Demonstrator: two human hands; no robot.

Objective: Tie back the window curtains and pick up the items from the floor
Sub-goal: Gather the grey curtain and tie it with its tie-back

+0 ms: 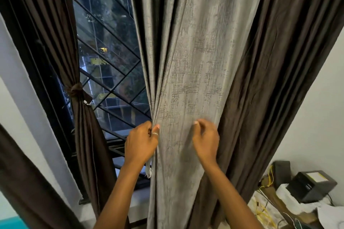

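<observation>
Both forearms reached up to the grey curtain, a pale, crosshatch-textured panel hanging in folds between dark brown drapes. At its gathered left edge, the left hand gripped the bunched fabric. On the curtain's front, the right hand lay with fingers curled; I could not tell whether it was pinching cloth.

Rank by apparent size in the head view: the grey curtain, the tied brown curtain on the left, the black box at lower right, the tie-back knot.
1. grey curtain
2. tied brown curtain
3. black box
4. tie-back knot
This ranks apparent size only, since the wide-angle lens distorts.
</observation>
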